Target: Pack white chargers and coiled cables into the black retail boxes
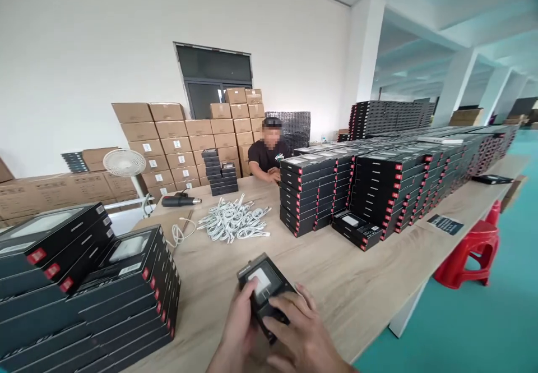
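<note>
Low in the middle of the view is a small black product box (277,277) with a white device showing in its top, held tilted above the table. My left hand (239,319) grips its left side, the thumb lying over the white part. Across the near end of the box, the bent fingers of my right hand (305,325) press on its face and edge; they cover that end. Beyond the box lies a loose pile of white cables (235,219). A heat gun (180,200) rests further back on the left.
Stacked black boxes (130,283) stand at the near left, and long rows of them (315,193) run along the right. One box (357,228) lies low before these rows. A co-worker (269,151) sits across the wooden table (336,283). A red stool (471,249) stands at right.
</note>
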{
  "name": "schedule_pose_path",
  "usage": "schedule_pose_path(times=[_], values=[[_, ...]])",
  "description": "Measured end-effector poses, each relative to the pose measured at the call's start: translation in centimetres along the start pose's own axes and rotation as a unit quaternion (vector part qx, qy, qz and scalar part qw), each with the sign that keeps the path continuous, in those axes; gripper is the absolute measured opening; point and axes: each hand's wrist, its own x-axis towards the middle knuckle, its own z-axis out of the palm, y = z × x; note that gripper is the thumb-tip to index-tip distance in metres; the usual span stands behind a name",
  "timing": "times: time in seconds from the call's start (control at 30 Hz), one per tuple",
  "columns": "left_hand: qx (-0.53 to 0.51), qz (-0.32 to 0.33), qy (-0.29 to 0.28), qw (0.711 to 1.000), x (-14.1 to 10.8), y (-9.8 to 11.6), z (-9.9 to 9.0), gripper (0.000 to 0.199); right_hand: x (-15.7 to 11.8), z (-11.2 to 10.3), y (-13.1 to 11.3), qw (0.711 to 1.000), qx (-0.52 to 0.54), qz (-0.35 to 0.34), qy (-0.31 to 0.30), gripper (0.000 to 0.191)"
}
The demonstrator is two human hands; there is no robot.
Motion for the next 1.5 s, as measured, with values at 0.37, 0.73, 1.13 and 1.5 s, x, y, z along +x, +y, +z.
schedule_pose_path(times=[0.37,0.73,1.13,1.5], values=[[0.284,0.151,0.059,0.945,-2.3,4.9,-0.9,0.091,3.2,2.3,-4.0,0.856,0.404,0.323,0.023,0.04],[0.589,0.321,-0.011,0.741,-4.1,4.6,-1.2,0.08,6.4,-1.2,-1.6,0.79,0.508,0.342,-0.021,0.052],[0.687,0.322,-0.048,0.649,-4.8,4.6,-1.0,0.079,7.4,1.1,-1.1,0.842,0.415,0.344,0.013,0.04],[0.733,0.385,0.1,0.552,-3.1,2.6,-2.3,0.066,6.4,1.4,0.3,0.967,0.143,0.202,-0.062,0.026]])
